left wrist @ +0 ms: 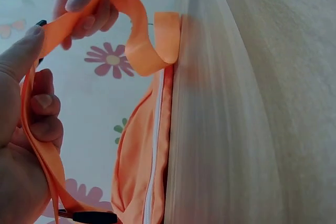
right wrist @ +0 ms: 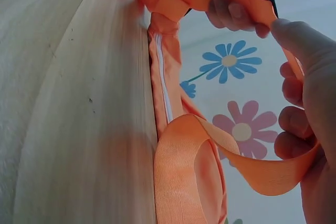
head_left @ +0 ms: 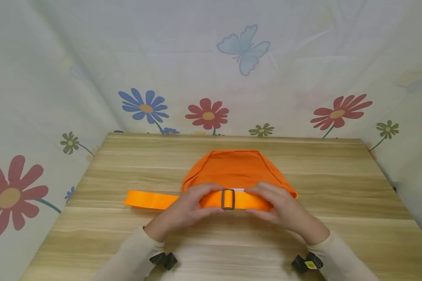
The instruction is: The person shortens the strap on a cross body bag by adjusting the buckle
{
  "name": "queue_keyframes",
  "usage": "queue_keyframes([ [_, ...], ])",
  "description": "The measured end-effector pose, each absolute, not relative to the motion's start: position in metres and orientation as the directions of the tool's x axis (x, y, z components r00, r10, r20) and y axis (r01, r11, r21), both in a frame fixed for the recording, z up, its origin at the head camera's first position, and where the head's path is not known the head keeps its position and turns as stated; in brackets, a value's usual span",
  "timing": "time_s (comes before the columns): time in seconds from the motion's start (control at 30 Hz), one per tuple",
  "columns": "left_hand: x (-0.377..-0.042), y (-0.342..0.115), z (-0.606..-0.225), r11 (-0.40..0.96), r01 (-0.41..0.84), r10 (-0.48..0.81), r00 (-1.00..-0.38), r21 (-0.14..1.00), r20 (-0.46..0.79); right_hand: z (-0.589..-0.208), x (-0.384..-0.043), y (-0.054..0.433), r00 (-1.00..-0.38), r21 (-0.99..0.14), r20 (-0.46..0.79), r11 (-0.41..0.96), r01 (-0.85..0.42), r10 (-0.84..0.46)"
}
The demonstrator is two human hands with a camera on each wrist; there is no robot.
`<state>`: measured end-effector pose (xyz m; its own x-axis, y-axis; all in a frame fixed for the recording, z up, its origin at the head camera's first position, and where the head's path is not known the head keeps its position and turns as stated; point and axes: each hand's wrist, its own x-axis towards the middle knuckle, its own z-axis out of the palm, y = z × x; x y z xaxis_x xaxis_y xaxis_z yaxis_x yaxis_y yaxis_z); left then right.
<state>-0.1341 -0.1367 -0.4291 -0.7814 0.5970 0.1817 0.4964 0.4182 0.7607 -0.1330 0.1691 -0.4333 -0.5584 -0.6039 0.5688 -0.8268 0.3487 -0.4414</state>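
Head view: orange bag [head_left: 235,169] is lying on the tabletop [head_left: 147,171], and on its near side the left hand [head_left: 193,205] and right hand [head_left: 279,203] are both pinching its strap [head_left: 251,200], either side of a dark slider [head_left: 223,199]. More strap sticks out left of the bag. Left wrist: there's a second black fitting [left wrist: 94,217] near the bag. Right wrist: strap loops down beside the bag's white zipper [right wrist: 164,80].
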Motion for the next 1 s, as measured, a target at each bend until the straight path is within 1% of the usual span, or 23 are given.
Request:
queue_keyframes([
  [0.2, -0.134, -0.134, -0.429, 0.392, 0.480, 0.574, -0.794, 0.785, 0.199, -0.436, -0.133, 0.166, -0.546, -0.436, 0.602, 0.333, -0.836, -0.583],
  [0.4, -0.133, -0.134, -0.431, 0.369, 0.523, 0.567, -0.782, 0.768, 0.260, -0.438, -0.134, 0.160, -0.517, -0.429, 0.652, 0.292, -0.855, -0.555],
  [0.63, -0.131, -0.134, -0.431, 0.364, 0.509, 0.544, -0.796, 0.780, 0.265, -0.437, -0.132, 0.156, -0.535, -0.447, 0.635, 0.300, -0.843, -0.557],
  [0.77, -0.129, -0.133, -0.431, 0.348, 0.489, 0.537, -0.803, 0.800, 0.258, -0.436, -0.132, 0.153, -0.531, -0.445, 0.635, 0.296, -0.845, -0.561],
  [0.9, -0.130, -0.132, -0.432, 0.334, 0.504, 0.549, -0.791, 0.797, 0.270, -0.435, -0.132, 0.150, -0.521, -0.432, 0.639, 0.296, -0.852, -0.566],
  [1.0, -0.130, -0.131, -0.434, 0.327, 0.541, 0.561, -0.771, 0.774, 0.302, -0.432, -0.131, 0.148, -0.538, -0.447, 0.616, 0.307, -0.840, -0.576],
])
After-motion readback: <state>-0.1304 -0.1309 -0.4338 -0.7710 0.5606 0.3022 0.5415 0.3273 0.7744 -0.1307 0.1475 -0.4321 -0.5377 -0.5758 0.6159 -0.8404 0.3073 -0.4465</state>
